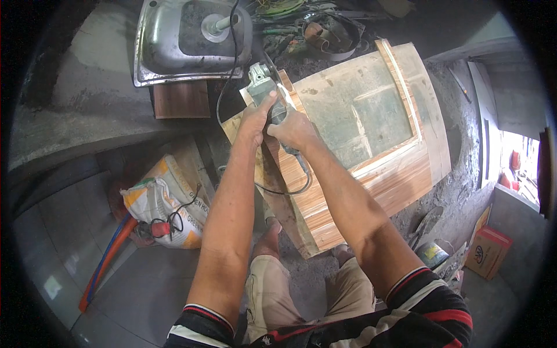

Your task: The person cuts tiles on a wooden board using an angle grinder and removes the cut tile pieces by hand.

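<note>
An angle grinder point(261, 84) with a silver head is held over the upper-left edge of a wood-grain panel point(389, 180). My left hand point(255, 122) is closed round the tool's dark body, thumb on top. My right hand point(293, 129) grips it just to the right, fingers wrapped round the body. A black cord loops from the tool across the board. Wood-grain strips with pale edges frame a greyish middle area point(342, 110) of the panel. The grinder's disc is too hidden to make out.
A steel sink point(159, 61) lies upper left on a brown board point(180, 101). A round container point(328, 43) with debris sits behind the panel. Sacks point(162, 203) and orange and blue tubes point(100, 272) are lower left. A cardboard box point(487, 255) stands at right.
</note>
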